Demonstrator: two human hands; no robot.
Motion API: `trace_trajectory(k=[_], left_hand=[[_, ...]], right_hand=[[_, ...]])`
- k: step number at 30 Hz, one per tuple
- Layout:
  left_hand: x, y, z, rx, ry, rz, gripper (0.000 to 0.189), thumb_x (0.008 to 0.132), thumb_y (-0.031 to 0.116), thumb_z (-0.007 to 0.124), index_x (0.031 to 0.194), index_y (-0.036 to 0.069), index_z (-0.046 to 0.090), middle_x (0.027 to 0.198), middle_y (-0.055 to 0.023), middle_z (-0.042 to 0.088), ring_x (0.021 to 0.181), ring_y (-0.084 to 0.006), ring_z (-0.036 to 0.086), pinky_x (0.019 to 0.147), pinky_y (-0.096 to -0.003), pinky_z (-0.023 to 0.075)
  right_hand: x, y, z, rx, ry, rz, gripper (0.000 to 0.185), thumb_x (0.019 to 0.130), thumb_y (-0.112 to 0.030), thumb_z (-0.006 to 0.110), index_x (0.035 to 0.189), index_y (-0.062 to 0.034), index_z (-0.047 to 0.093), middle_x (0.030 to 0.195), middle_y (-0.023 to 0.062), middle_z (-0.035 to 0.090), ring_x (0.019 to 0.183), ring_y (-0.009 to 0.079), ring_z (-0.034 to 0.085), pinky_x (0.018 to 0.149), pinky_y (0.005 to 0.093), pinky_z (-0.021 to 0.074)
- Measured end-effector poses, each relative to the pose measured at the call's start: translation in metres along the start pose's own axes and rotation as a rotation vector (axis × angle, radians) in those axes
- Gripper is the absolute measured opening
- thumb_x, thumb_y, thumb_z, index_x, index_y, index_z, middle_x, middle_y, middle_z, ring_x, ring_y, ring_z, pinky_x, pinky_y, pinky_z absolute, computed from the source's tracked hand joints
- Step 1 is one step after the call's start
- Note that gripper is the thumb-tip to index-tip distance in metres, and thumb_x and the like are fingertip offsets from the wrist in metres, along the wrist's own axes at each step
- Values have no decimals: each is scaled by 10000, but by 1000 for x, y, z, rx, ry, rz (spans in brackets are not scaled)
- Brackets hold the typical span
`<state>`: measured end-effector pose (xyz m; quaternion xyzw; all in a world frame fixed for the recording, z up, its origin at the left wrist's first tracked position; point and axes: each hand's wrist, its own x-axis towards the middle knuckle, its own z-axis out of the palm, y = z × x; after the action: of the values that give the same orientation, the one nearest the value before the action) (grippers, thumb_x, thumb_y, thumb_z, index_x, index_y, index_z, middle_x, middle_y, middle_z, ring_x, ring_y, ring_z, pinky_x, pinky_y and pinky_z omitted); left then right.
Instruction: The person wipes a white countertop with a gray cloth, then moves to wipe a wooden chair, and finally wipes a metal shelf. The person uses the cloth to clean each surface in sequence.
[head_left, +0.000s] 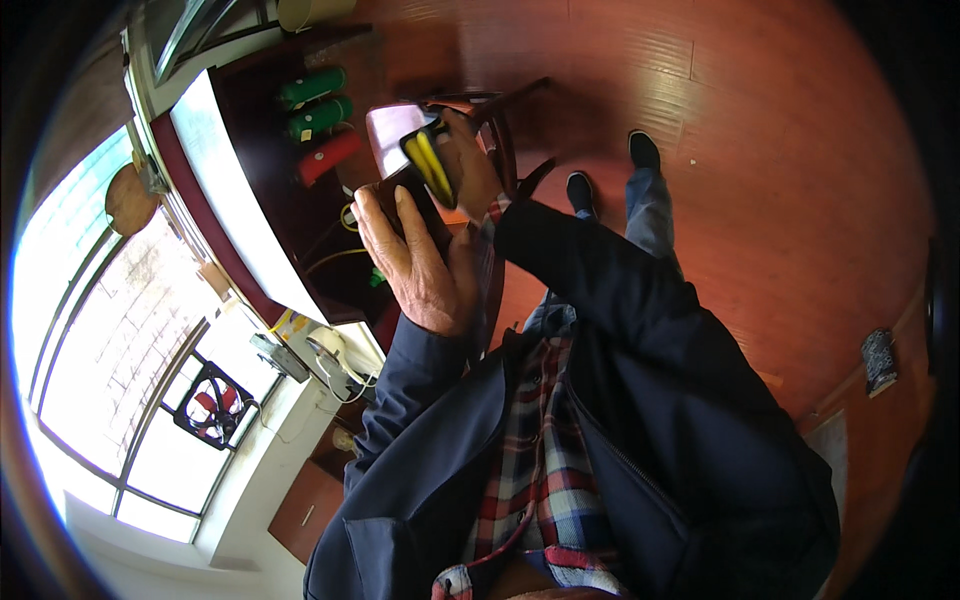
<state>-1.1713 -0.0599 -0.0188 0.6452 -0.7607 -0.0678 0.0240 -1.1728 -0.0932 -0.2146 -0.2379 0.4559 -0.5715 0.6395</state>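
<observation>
My left hand (424, 266) lies with spread fingers on a dark brown panel (420, 187), which looks like the back of a wooden chair. Held in my right hand (471, 161) is a black-and-yellow pad (429, 169), slightly blurred, close above the panel's far edge. Past the pad, a pale pinkish surface (394, 131) catches light at the chair. Dark wooden chair legs (536, 176) stick out to the right over the floor. My thumb is blurred, and the panel's underside is hidden.
A table with a bright white top (240, 202) runs along the left. Green flasks (319, 118) and a red one (330, 157) are beside it. By the window stand a white appliance (330, 345) with a cord and a black fan (216, 405). My feet are on reddish wooden flooring (772, 187).
</observation>
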Motion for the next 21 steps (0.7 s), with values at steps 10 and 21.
trace_trajectory(k=[10,21], left_hand=[[6,-2,17,99,-71,-49,664,709,10,769,1334,-33,546,1548,-362,157,1442,-544,185,1159,-549,262],[5,-11,30,88,-21,-43,545,747,-25,649,1284,63,629,1582,-321,138,1462,-513,167,1177,-557,239]], right_hand=[[30,105,-35,12,40,64,432,1020,-255,481,1391,-34,481,1360,134,551,1248,254,531,1062,372,427],[83,205,-74,-282,2,25,466,1018,-293,466,1399,-25,477,1430,154,510,1318,274,492,1104,410,398]])
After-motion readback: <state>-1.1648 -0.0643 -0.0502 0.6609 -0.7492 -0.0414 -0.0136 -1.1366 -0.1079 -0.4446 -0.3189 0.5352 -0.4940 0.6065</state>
